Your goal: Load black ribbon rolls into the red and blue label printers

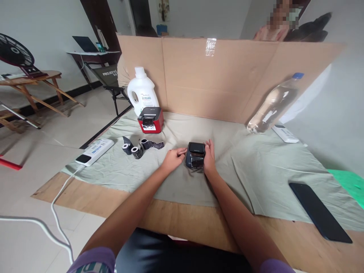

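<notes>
A small black device (196, 148) with a dark glossy strip on its front rests on the grey-green cloth. My left hand (174, 158) is at its left side, fingers bent together and fingertips against the edge. Along the right side lies my right hand (209, 159), its fingers around that edge and partly hidden. Further back and left stands a red and black box-shaped machine (151, 120) with a dark strip at its front. Several small rolls of dark strip (137, 152) lie between that machine and my left forearm.
A white jug (143, 93) stands behind the red machine. A white power strip (95, 152) lies at left, a black phone (320, 212) at right. A clear bottle (274, 104) leans on the cardboard screen (207, 83). A person (273, 32) is beyond it.
</notes>
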The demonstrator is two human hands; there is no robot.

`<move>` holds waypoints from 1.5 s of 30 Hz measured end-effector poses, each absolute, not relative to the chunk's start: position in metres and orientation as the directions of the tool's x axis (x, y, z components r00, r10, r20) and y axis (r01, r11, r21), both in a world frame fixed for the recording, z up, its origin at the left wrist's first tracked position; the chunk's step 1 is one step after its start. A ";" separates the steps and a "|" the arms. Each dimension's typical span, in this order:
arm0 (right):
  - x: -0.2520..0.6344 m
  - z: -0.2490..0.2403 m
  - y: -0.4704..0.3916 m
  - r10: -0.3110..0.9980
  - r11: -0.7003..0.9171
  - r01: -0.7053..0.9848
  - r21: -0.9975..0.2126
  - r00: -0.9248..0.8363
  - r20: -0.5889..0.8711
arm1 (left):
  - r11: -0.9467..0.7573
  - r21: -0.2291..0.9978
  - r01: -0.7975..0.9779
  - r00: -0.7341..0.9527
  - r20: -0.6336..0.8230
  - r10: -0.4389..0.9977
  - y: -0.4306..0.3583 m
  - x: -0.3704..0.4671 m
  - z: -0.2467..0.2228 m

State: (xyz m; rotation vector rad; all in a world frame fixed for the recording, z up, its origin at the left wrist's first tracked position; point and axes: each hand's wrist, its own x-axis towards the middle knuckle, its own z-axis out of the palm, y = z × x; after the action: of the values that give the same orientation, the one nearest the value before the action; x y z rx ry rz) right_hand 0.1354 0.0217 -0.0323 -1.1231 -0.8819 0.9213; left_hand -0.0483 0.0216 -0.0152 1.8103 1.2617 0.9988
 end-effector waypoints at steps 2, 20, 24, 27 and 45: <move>0.135 -0.032 0.022 0.926 0.172 -0.141 -0.975 0.360 0.111 | -0.305 0.843 0.442 0.229 0.222 0.948 0.020 -0.048 -0.013; 0.137 -0.034 0.025 0.910 0.178 -0.218 -0.960 0.408 0.076 | -0.273 0.949 0.160 0.193 0.241 0.951 0.024 -0.047 -0.021; 0.137 -0.033 0.024 0.912 0.158 -0.207 -0.965 0.406 0.062 | -0.344 0.912 0.221 0.230 0.294 0.928 0.021 -0.048 -0.019; 0.137 -0.032 0.023 0.914 0.160 -0.201 -0.966 0.399 0.069 | -0.381 0.893 0.239 0.253 0.322 0.912 0.020 -0.047 -0.015; 0.137 -0.030 0.023 0.917 0.157 -0.250 -0.955 0.397 0.047 | -0.240 0.950 0.202 0.593 0.077 0.802 0.078 -0.057 0.017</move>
State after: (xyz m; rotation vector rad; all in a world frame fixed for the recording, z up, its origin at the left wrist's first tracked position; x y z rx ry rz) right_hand 0.1370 0.0228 -0.0303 -1.0932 -0.7687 0.9640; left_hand -0.0567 0.0777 0.0167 1.7586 0.8256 0.7048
